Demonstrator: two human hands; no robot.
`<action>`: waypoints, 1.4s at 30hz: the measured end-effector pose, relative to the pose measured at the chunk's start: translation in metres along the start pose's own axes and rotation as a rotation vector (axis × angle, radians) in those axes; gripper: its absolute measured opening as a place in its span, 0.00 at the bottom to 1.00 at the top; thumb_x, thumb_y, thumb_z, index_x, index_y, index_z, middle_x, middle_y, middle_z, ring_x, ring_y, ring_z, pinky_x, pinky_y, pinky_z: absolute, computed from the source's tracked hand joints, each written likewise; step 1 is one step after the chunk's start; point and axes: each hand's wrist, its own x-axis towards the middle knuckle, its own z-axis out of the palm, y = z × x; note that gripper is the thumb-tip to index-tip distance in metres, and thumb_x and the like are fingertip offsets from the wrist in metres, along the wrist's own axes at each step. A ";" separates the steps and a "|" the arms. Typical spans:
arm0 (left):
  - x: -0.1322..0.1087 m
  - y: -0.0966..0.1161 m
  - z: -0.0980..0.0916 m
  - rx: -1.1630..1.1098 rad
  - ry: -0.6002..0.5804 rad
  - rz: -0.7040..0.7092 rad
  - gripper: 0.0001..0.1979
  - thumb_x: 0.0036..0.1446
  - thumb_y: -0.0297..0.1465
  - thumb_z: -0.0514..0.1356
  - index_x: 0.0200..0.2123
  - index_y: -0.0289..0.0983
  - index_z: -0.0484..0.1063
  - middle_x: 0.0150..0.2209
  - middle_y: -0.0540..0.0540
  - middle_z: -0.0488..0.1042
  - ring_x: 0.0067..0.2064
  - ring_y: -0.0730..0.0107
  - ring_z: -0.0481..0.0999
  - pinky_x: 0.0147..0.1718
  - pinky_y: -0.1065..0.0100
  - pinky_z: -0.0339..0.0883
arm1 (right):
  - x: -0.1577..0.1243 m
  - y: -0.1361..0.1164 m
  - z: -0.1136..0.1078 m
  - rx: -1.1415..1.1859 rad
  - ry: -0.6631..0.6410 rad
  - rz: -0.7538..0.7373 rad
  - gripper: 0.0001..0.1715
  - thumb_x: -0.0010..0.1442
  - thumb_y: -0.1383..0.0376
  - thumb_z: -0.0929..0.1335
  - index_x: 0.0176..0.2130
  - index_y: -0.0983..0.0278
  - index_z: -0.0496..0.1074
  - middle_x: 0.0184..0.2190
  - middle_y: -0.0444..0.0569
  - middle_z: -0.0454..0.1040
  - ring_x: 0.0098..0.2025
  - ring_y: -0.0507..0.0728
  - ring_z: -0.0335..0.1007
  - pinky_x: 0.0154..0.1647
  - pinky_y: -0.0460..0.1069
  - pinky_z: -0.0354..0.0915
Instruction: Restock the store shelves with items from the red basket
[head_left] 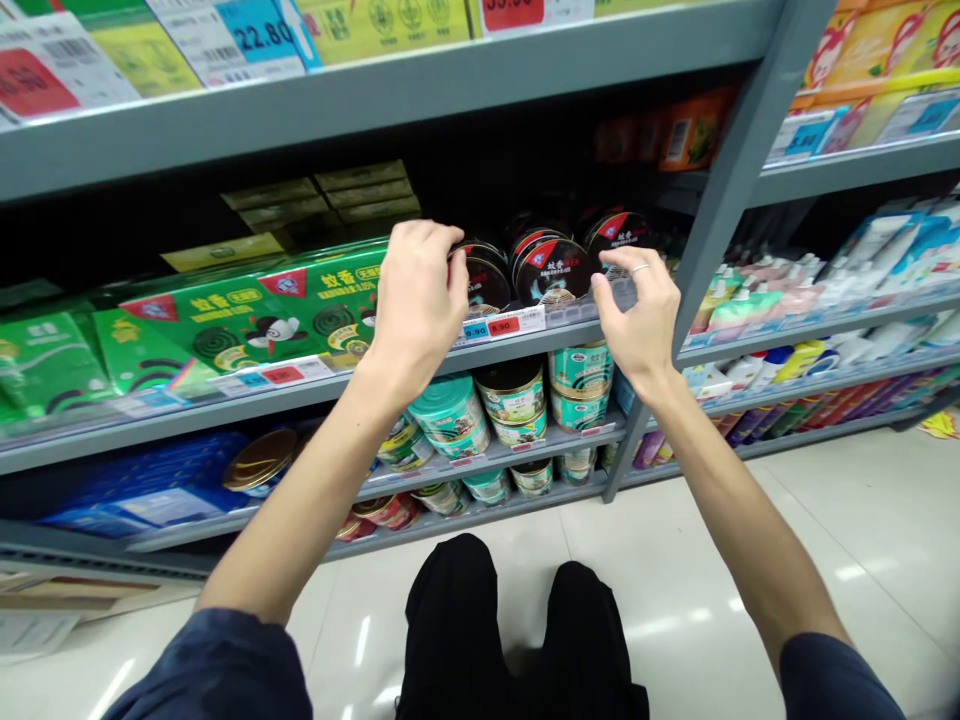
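My left hand (421, 292) is at the shelf edge, beside the left round black tin (486, 280). Its fingers are bent, with a gap between thumb and forefinger; whether they touch the tin I cannot tell. A middle black tin (553, 270) with a red label stands on its side between my hands, with more tins behind it. On the right, my right hand (639, 315), a ring on one finger, is in front of another black tin (616, 236). Its thumb and fingers are curved and apart, with nothing gripped.
Green mosquito coil boxes (240, 325) line the shelf to the left. Below are turquoise tins (450, 412) and a blue box (172, 480). A grey upright post (724, 200) divides off the right-hand shelves. The upper shelf edge (420, 85) crosses above my hands.
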 end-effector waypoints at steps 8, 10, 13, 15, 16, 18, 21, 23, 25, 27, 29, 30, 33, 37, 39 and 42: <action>-0.012 0.003 0.017 0.086 -0.071 0.029 0.18 0.73 0.32 0.54 0.60 0.35 0.75 0.60 0.34 0.77 0.70 0.42 0.68 0.73 0.40 0.60 | -0.009 -0.010 0.009 0.023 -0.030 -0.054 0.16 0.75 0.55 0.65 0.52 0.58 0.79 0.55 0.57 0.78 0.62 0.67 0.75 0.69 0.67 0.70; -0.011 0.001 0.021 0.077 -0.053 0.051 0.18 0.72 0.31 0.54 0.61 0.35 0.74 0.62 0.34 0.77 0.70 0.43 0.68 0.73 0.41 0.60 | -0.010 -0.008 0.011 0.025 -0.010 -0.079 0.16 0.75 0.56 0.65 0.52 0.59 0.79 0.55 0.57 0.78 0.61 0.66 0.75 0.68 0.67 0.70; -0.009 -0.007 0.024 0.066 -0.023 0.088 0.20 0.72 0.32 0.55 0.63 0.36 0.73 0.64 0.35 0.76 0.71 0.45 0.68 0.74 0.42 0.59 | -0.012 -0.006 0.015 0.020 0.009 -0.126 0.16 0.74 0.56 0.66 0.52 0.60 0.79 0.53 0.57 0.78 0.58 0.66 0.75 0.65 0.67 0.71; -0.009 -0.009 0.021 0.053 0.003 0.098 0.20 0.72 0.33 0.57 0.63 0.38 0.73 0.64 0.36 0.76 0.71 0.45 0.67 0.75 0.42 0.59 | -0.014 -0.006 0.018 0.008 0.008 -0.160 0.15 0.74 0.57 0.66 0.51 0.60 0.79 0.50 0.56 0.77 0.56 0.66 0.75 0.63 0.66 0.71; -0.009 -0.008 0.019 0.041 0.023 0.101 0.20 0.72 0.33 0.58 0.63 0.39 0.73 0.65 0.36 0.75 0.72 0.45 0.67 0.74 0.43 0.59 | -0.015 -0.007 0.020 -0.002 0.006 -0.174 0.14 0.74 0.58 0.67 0.51 0.60 0.79 0.49 0.56 0.77 0.55 0.65 0.75 0.61 0.66 0.72; -0.014 -0.004 0.011 0.019 0.081 0.098 0.18 0.72 0.34 0.59 0.62 0.41 0.74 0.64 0.36 0.75 0.70 0.46 0.69 0.72 0.45 0.62 | -0.017 -0.009 0.024 -0.024 -0.008 -0.192 0.13 0.73 0.59 0.67 0.50 0.60 0.80 0.47 0.55 0.77 0.52 0.65 0.75 0.59 0.65 0.72; -0.033 0.004 0.001 0.021 0.147 0.049 0.13 0.74 0.35 0.57 0.53 0.40 0.79 0.55 0.38 0.79 0.57 0.52 0.79 0.61 0.51 0.72 | -0.020 -0.012 0.030 -0.051 -0.064 -0.196 0.12 0.74 0.60 0.67 0.47 0.60 0.80 0.42 0.53 0.77 0.48 0.64 0.74 0.56 0.64 0.72; -0.052 0.004 0.000 0.061 0.137 0.006 0.13 0.74 0.36 0.57 0.47 0.38 0.81 0.43 0.41 0.81 0.45 0.59 0.81 0.52 0.58 0.75 | -0.021 -0.013 0.034 -0.056 -0.109 -0.197 0.11 0.73 0.61 0.67 0.45 0.60 0.80 0.39 0.51 0.77 0.45 0.62 0.74 0.55 0.62 0.72; -0.071 -0.001 0.005 0.114 0.106 -0.021 0.14 0.74 0.36 0.58 0.47 0.37 0.83 0.37 0.44 0.81 0.38 0.64 0.80 0.46 0.63 0.73 | -0.021 -0.013 0.036 -0.055 -0.141 -0.194 0.10 0.73 0.62 0.68 0.44 0.61 0.80 0.36 0.49 0.76 0.43 0.61 0.73 0.53 0.60 0.72; -0.085 -0.008 0.012 0.159 0.076 -0.050 0.15 0.73 0.37 0.58 0.51 0.37 0.83 0.35 0.44 0.83 0.37 0.64 0.81 0.42 0.65 0.72 | -0.019 -0.012 0.037 -0.054 -0.158 -0.183 0.10 0.72 0.62 0.68 0.43 0.61 0.79 0.34 0.48 0.75 0.42 0.60 0.73 0.53 0.59 0.72; -0.093 -0.015 0.018 0.182 0.036 -0.095 0.17 0.73 0.36 0.58 0.56 0.38 0.83 0.36 0.44 0.84 0.37 0.62 0.82 0.42 0.65 0.71 | -0.017 -0.011 0.037 -0.050 -0.164 -0.166 0.09 0.72 0.62 0.68 0.42 0.61 0.79 0.33 0.47 0.75 0.41 0.60 0.72 0.52 0.58 0.72; -0.095 -0.018 0.020 0.188 0.017 -0.121 0.18 0.73 0.36 0.58 0.58 0.38 0.82 0.36 0.43 0.85 0.37 0.62 0.83 0.42 0.65 0.71 | -0.016 -0.011 0.037 -0.046 -0.169 -0.159 0.09 0.71 0.62 0.68 0.42 0.61 0.79 0.33 0.47 0.74 0.40 0.59 0.72 0.52 0.58 0.72; -0.095 -0.023 0.020 0.202 -0.002 -0.184 0.21 0.74 0.36 0.57 0.63 0.37 0.78 0.37 0.42 0.85 0.37 0.61 0.83 0.44 0.64 0.71 | -0.011 -0.011 0.035 -0.036 -0.196 -0.147 0.07 0.70 0.61 0.70 0.41 0.61 0.78 0.32 0.46 0.73 0.39 0.59 0.71 0.51 0.58 0.72; -0.089 -0.027 0.015 0.200 -0.007 -0.235 0.19 0.76 0.37 0.54 0.59 0.38 0.79 0.34 0.45 0.83 0.37 0.61 0.83 0.46 0.62 0.71 | -0.007 -0.014 0.034 -0.032 -0.232 -0.132 0.06 0.69 0.62 0.70 0.40 0.61 0.78 0.31 0.46 0.73 0.39 0.59 0.70 0.51 0.58 0.71; -0.087 -0.027 0.013 0.186 -0.016 -0.251 0.17 0.76 0.38 0.54 0.56 0.39 0.79 0.32 0.46 0.82 0.38 0.61 0.82 0.48 0.61 0.71 | -0.007 -0.016 0.033 -0.033 -0.238 -0.119 0.07 0.70 0.62 0.70 0.40 0.61 0.78 0.32 0.47 0.73 0.39 0.60 0.71 0.51 0.58 0.71; -0.084 -0.025 0.011 0.183 -0.020 -0.266 0.15 0.77 0.38 0.54 0.53 0.39 0.78 0.32 0.46 0.81 0.40 0.60 0.82 0.51 0.59 0.72 | -0.007 -0.017 0.033 -0.034 -0.241 -0.106 0.09 0.71 0.61 0.69 0.39 0.60 0.77 0.33 0.48 0.74 0.41 0.61 0.72 0.53 0.59 0.71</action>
